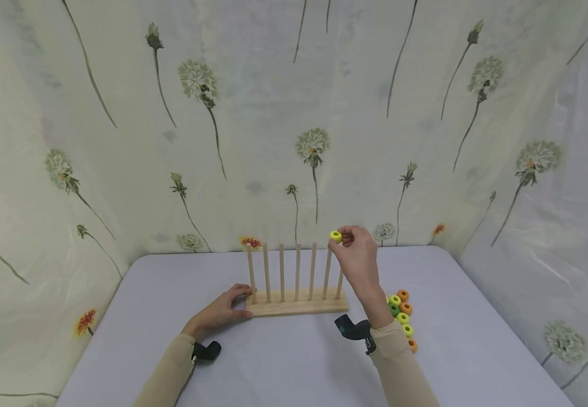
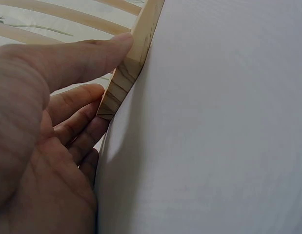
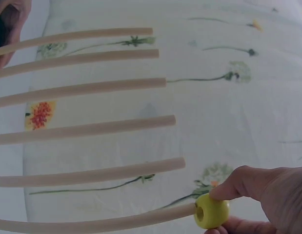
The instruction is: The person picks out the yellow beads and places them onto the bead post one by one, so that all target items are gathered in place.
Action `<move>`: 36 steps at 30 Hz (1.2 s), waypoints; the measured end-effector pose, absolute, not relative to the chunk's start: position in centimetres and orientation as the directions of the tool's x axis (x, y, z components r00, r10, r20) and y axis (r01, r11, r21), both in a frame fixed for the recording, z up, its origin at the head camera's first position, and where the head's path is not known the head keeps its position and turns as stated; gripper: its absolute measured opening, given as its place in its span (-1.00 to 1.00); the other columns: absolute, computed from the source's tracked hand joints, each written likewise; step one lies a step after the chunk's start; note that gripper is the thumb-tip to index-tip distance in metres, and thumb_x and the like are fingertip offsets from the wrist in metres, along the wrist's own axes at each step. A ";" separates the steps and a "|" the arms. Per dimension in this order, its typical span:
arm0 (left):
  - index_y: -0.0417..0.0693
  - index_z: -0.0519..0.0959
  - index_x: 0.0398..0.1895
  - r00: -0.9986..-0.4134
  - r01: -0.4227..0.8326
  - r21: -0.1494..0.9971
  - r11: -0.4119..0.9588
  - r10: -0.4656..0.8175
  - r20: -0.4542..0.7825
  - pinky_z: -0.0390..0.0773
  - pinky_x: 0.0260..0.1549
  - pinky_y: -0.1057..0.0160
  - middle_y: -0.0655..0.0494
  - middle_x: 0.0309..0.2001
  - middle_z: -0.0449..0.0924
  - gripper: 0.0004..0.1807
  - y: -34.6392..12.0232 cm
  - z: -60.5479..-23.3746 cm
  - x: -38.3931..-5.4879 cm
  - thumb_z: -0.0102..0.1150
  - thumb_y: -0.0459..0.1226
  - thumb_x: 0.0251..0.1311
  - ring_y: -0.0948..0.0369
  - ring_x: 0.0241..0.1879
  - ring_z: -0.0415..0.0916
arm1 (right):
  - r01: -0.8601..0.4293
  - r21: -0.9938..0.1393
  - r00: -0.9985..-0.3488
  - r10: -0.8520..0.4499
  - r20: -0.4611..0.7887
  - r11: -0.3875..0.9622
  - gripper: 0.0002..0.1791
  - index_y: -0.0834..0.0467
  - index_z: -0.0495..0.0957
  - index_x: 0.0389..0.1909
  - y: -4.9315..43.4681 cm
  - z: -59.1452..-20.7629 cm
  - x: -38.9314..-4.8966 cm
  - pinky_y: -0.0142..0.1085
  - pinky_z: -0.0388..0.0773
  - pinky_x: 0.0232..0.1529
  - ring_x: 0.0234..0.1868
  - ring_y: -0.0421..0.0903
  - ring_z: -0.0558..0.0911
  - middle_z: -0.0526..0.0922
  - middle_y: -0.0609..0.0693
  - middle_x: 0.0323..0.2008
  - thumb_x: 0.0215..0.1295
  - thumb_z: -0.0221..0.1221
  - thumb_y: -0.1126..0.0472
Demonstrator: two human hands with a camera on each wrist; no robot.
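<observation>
Pale tbl (image 1: 273,362): R hand (image 1: 360,259) raised, pinching yellow bead (image 1: 336,237) by peg (image 1: 327,272) tip; L hand (image 1: 221,308) low, gripping rack (image 1: 296,308) end.

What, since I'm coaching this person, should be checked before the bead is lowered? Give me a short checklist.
1. Yellow bead secure: ok, pinched between thumb and fingers of the right hand.
2. Stand steadied: ok, the left hand grips its left end.
3. Peg below free of beads: ok, none on it.
4. Bead aligned with that peg: cannot tell; it is at the tip, but exact alignment is unclear.
5. Spare beads in full view: not ok, the right forearm partly hides some.
</observation>
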State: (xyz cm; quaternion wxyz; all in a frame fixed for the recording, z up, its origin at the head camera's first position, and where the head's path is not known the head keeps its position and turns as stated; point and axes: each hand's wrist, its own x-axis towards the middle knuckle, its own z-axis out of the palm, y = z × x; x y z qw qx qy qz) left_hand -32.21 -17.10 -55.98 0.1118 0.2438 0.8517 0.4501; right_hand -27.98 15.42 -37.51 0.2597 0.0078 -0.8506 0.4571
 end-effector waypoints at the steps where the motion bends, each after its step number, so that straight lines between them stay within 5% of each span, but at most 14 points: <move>1: -0.11 0.41 0.29 -0.856 0.315 0.821 0.476 0.516 0.029 0.02 0.39 -0.21 -0.03 0.36 0.26 -0.28 -17.1 -55.9 -32.2 0.41 -0.07 0.05 -0.10 0.45 0.03 | -0.249 -0.772 -0.867 0.220 0.447 0.585 -0.71 0.27 0.58 -0.10 15.4 -37.5 -27.9 -0.17 0.53 -0.13 -0.18 0.02 0.55 0.55 0.12 -0.20 0.17 0.23 0.22; 36: -0.15 0.40 0.29 -0.852 0.317 0.826 0.466 0.523 0.032 0.02 0.38 -0.23 -0.06 0.36 0.25 -0.25 -17.2 -56.0 -32.2 0.40 -0.05 0.05 -0.12 0.45 0.03 | -0.172 -0.758 -0.899 0.214 0.382 0.629 -0.69 0.30 0.57 -0.11 14.5 -37.2 -28.3 -0.12 0.53 -0.10 -0.13 0.06 0.51 0.51 0.17 -0.13 0.17 0.24 0.20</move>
